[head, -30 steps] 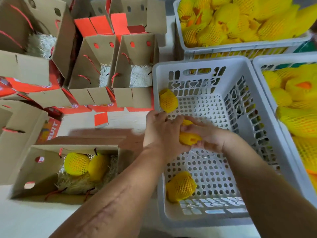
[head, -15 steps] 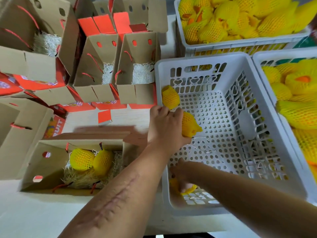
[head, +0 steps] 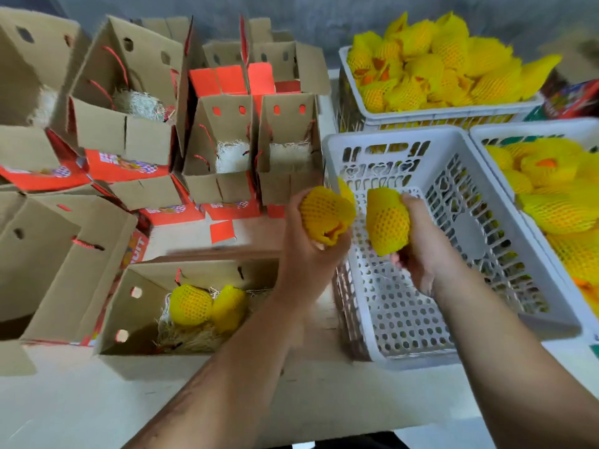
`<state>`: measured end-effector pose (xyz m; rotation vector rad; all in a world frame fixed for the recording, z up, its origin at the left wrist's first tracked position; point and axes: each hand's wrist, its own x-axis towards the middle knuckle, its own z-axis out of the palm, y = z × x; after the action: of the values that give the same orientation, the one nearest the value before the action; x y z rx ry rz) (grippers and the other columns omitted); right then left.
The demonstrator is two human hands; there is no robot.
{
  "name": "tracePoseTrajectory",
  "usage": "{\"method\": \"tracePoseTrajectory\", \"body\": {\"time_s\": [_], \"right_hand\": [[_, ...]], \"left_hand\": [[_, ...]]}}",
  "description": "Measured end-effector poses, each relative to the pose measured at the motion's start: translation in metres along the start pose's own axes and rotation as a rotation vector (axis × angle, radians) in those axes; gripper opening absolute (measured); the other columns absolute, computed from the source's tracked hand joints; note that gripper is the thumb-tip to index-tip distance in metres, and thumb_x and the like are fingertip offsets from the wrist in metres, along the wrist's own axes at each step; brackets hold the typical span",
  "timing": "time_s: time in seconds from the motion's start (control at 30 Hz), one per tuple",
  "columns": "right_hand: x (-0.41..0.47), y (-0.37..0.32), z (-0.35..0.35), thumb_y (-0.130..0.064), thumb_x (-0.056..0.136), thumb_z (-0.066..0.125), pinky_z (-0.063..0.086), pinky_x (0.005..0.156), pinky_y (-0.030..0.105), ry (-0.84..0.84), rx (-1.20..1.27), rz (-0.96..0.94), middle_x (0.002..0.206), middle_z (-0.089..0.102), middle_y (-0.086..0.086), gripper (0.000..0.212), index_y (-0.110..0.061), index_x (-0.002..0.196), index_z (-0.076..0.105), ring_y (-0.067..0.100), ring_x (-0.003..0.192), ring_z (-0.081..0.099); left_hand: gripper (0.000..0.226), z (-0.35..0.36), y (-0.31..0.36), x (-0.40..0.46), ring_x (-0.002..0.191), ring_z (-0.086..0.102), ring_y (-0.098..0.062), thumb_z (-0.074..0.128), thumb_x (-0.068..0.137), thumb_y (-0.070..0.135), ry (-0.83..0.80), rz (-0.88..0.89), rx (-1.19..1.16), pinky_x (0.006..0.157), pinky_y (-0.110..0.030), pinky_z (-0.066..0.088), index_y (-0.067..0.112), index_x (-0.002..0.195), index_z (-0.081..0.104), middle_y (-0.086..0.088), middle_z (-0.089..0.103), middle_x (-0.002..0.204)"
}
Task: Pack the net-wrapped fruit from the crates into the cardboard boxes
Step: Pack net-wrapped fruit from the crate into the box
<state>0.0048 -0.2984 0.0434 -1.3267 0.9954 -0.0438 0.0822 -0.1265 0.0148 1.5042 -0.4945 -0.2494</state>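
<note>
In the head view, both hands are raised at the centre of the frame, each holding one net-wrapped fruit. The left hand (head: pixel 309 244) has its fingers curled round a fruit in yellow foam netting (head: pixel 325 213), gripping it from below and behind, just above the left rim of the near white crate (head: pixel 402 359). The right hand (head: pixel 421 251) wraps its fingers round a second netted fruit (head: pixel 387 222), held upright over the inside of that same crate. The two fruits sit just beside each other without touching.

The near crate shows almost bare perforated floor; only a sliver of yellow (head: pixel 345 189) shows behind the left hand at its far left corner, too hidden to say how much fruit that is. By that look, this crate is close to emptied.

In the lower left of the frame an open cardboard box (head: pixel 136 319) holds two netted fruits (head: pixel 191 304) lying side by side on pale shredded padding, with room left to their right. It seems the likely place for the two fruits in hand.

Much remains. In the upper left and upper centre stand several more open boxes (head: pixel 223 150) with padding and no fruit visible inside. At the upper right a white crate (head: pixel 431 116) is heaped with netted fruit, and another at the right edge (head: pixel 531 132) is also well filled. The packing looks to be at an early stage overall.
</note>
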Motion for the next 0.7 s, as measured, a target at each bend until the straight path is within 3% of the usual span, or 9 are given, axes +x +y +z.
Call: {"method": "tracePoseTrajectory", "body": {"time_s": [0.07,0.17,0.27,0.33,0.43,0.5,0.57,0.63,0.7], "right_hand": [[-0.021,-0.006,0.032,-0.091,0.065,0.048,0.056,0.079,0.04,0.04,0.024,-0.069,0.099,0.077,0.007,0.082,-0.028,0.112,0.07,0.021,0.08,0.074],[-0.057,-0.003,0.093,-0.084,0.071,0.055,0.054,0.098,0.05,-0.112,0.072,-0.194,0.114,0.076,0.004,0.071,-0.034,0.118,0.073,0.026,0.103,0.073],[-0.083,0.013,0.152,-0.045,0.086,0.062,0.047,0.094,0.048,-0.475,0.319,-0.21,0.13,0.068,0.015,0.05,-0.021,0.13,0.067,0.046,0.104,0.061],[-0.094,0.025,0.182,-0.022,0.082,0.061,0.053,0.095,0.047,-0.696,0.508,-0.145,0.131,0.066,0.017,0.051,-0.013,0.133,0.064,0.039,0.11,0.063],[-0.094,0.046,0.222,-0.022,0.071,0.063,0.05,0.103,0.051,-0.488,0.326,-0.113,0.128,0.065,0.021,0.057,-0.015,0.128,0.062,0.029,0.114,0.064],[-0.087,0.061,0.239,-0.034,0.066,0.071,0.06,0.087,0.04,-0.254,-0.025,-0.124,0.114,0.071,0.014,0.049,-0.023,0.114,0.063,0.02,0.101,0.071],[-0.077,0.076,0.246,-0.035,0.073,0.075,0.059,0.073,0.033,-0.128,-0.306,-0.087,0.105,0.073,0.008,0.043,-0.025,0.111,0.057,0.018,0.088,0.071],[-0.061,0.09,0.245,-0.036,0.079,0.076,0.057,0.087,0.038,-0.072,-0.533,-0.031,0.117,0.069,0.008,0.052,-0.021,0.123,0.053,0.023,0.102,0.067],[-0.046,0.099,0.243,-0.047,0.08,0.075,0.048,0.105,0.043,-0.048,-0.779,0.048,0.136,0.058,0.012,0.076,-0.016,0.142,0.043,0.03,0.122,0.058]], "left_hand": [[0.078,-0.025,0.007,-0.012,0.107,0.066,-0.017,0.084,0.084,0.013,-0.019,-0.038,-0.058,0.084,-0.028,0.057,0.026,0.144,0.036,-0.006,0.059,0.123],[0.078,-0.076,0.017,-0.031,0.105,0.069,-0.012,0.082,0.083,0.009,-0.073,-0.074,-0.14,0.081,-0.024,0.058,0.026,0.142,0.034,0.007,0.066,0.119],[0.071,-0.146,0.03,-0.043,0.114,0.068,-0.018,0.074,0.083,0.028,-0.055,-0.204,-0.369,0.084,-0.046,0.061,0.035,0.142,0.035,0.007,0.063,0.128],[0.056,-0.187,0.033,-0.048,0.117,0.067,-0.018,0.065,0.088,0.052,0.031,-0.278,-0.413,0.083,-0.047,0.061,0.038,0.139,0.044,0.002,0.059,0.135],[0.024,-0.222,0.024,-0.055,0.097,0.066,0.006,0.05,0.103,0.052,0.242,-0.289,-0.063,0.069,-0.015,0.056,0.042,0.124,0.053,0.016,0.065,0.11],[0.018,-0.24,0.01,-0.058,0.089,0.06,0.013,0.058,0.102,0.043,0.27,-0.318,0.168,0.061,-0.001,0.043,0.039,0.119,0.055,0.017,0.06,0.103],[0.023,-0.26,-0.006,-0.059,0.086,0.058,0.009,0.067,0.096,0.036,0.133,-0.378,0.368,0.06,0.001,0.038,0.035,0.117,0.056,0.013,0.056,0.103],[0.034,-0.272,-0.018,-0.062,0.088,0.049,-0.004,0.072,0.09,0.04,-0.065,-0.434,0.619,0.059,-0.005,0.036,0.036,0.121,0.057,0.007,0.05,0.113],[0.039,-0.278,-0.028,-0.063,0.093,0.04,-0.006,0.071,0.089,0.051,-0.246,-0.454,0.844,0.061,-0.009,0.025,0.044,0.123,0.053,0.011,0.042,0.119]]}}
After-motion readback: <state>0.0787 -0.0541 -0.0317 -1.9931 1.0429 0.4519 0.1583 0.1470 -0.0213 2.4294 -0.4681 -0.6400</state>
